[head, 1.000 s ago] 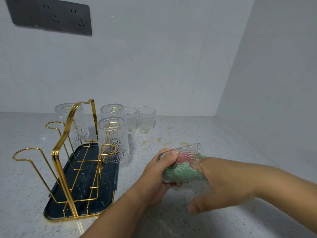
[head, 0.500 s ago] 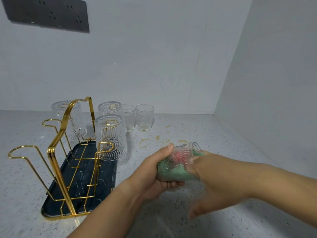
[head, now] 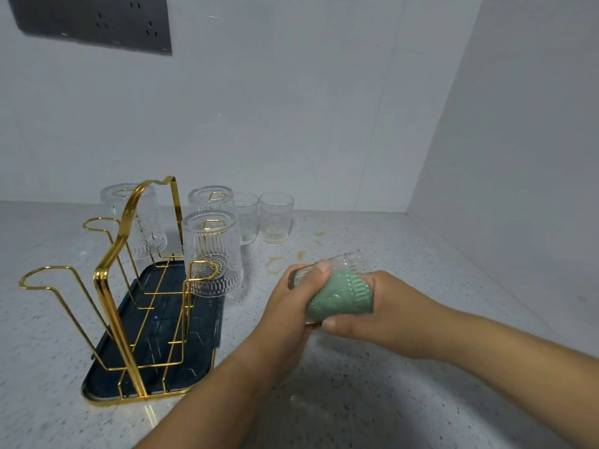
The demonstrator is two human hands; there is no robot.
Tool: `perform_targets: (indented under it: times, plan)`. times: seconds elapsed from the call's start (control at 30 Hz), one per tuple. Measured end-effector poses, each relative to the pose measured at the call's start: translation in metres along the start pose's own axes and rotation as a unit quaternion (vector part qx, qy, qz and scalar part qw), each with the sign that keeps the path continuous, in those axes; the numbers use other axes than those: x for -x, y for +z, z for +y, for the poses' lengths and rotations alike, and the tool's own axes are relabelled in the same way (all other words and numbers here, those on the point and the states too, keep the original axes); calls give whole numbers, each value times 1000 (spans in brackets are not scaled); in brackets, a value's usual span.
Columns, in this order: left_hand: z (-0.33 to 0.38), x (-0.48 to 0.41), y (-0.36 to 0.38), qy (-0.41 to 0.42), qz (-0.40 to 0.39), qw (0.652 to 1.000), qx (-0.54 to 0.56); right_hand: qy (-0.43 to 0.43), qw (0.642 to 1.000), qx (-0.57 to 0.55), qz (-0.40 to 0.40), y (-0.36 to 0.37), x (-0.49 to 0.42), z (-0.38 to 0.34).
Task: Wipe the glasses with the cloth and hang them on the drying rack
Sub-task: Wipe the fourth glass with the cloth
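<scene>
A ribbed clear glass (head: 348, 265) lies on its side above the counter, held between both hands. My left hand (head: 287, 307) grips its base end, thumb across the top. My right hand (head: 393, 307) has its fingers pushed into the mouth with the green cloth (head: 340, 294), which fills the inside; the thumb lies under the glass. The gold wire drying rack (head: 118, 251) stands on a dark tray (head: 152, 354) at left. Three glasses hang upside down on it: one at the back left (head: 147, 233), one behind (head: 210, 199), one in front (head: 215, 257).
Two upright glasses (head: 248, 217) (head: 276, 217) stand on the speckled counter behind the rack's right side. Yellowish ring stains (head: 274, 265) mark the counter near them. A dark socket plate (head: 94, 22) is on the back wall. A side wall closes the right.
The glass and cloth have turned in my hands; the pink part of the cloth no longer shows. My right thumb now lies under the glass. The rack and other glasses have not moved.
</scene>
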State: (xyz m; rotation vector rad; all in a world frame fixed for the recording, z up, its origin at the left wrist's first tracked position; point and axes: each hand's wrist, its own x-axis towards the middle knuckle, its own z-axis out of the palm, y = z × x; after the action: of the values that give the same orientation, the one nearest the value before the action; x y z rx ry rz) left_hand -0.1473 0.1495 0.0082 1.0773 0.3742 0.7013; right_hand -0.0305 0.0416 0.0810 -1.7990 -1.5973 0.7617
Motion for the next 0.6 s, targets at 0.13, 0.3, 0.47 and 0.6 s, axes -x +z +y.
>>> perform_targets:
  times: [0.13, 0.3, 0.47, 0.6]
  plan:
    - [8, -1, 1, -142, -71, 986, 46, -3, 993, 121, 5, 2, 1, 9]
    - [6, 1, 1, -183, -100, 978, 15, 29, 999, 21, 27, 5, 5, 13]
    - [-3, 5, 3, -7, -38, 995, -90, 87, 973, -195, 83, 0, 4, -9]
    - [-3, 4, 4, -39, 15, 996, -80, 69, 990, -111, 48, 5, 2, -5]
